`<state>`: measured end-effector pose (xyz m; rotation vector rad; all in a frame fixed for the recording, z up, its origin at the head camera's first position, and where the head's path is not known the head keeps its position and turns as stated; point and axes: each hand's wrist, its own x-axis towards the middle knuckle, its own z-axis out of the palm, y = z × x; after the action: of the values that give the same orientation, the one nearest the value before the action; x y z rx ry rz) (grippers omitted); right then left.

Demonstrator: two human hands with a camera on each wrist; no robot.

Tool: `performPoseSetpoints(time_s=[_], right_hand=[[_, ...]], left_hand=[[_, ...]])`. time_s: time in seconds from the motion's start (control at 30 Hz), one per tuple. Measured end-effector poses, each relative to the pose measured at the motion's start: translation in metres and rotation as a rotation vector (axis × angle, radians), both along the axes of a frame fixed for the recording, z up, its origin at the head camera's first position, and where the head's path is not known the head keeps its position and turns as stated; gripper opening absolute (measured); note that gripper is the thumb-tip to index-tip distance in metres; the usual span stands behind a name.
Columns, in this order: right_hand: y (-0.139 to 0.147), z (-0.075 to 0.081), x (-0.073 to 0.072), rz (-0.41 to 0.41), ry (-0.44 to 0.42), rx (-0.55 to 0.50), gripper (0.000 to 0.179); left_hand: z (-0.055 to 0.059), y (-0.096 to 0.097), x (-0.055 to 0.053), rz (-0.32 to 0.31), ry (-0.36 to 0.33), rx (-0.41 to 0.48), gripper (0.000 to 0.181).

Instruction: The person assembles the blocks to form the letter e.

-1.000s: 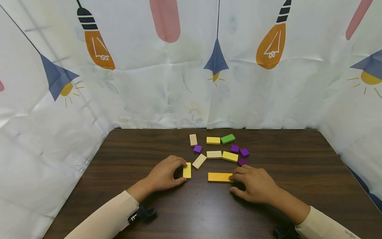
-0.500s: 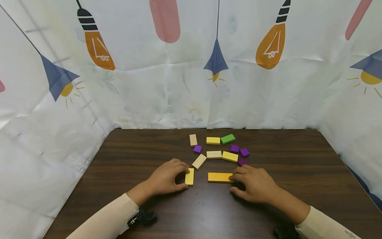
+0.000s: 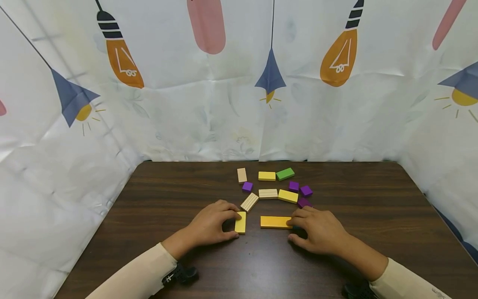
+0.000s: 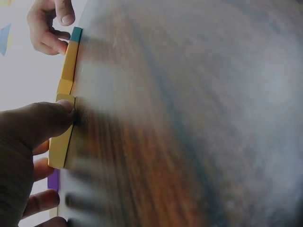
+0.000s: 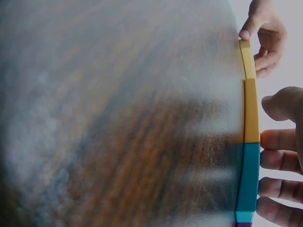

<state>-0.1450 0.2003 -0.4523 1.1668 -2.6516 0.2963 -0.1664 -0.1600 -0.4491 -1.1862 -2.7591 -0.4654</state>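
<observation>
The left hand pinches a pale yellow block between thumb and fingers; the block is at the dark table, left of an orange block and just apart from it. The right hand grasps nothing: its fingertips touch the teal block, which meets the orange block end to end. Farther back lie 2 striped wooden blocks and a green block

no readable text, brands, numbers
</observation>
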Motion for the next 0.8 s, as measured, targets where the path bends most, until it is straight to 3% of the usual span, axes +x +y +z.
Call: performPoseSetpoints(time_s=[0.8], right_hand=[[-0.0004, 0.0003, 0.0004, -0.007, -0.008, 0.002, 0.031]], left_hand=[[-0.0009, 0.0043, 0.0005, 0.004, -0.011, -0.009, 0.042]])
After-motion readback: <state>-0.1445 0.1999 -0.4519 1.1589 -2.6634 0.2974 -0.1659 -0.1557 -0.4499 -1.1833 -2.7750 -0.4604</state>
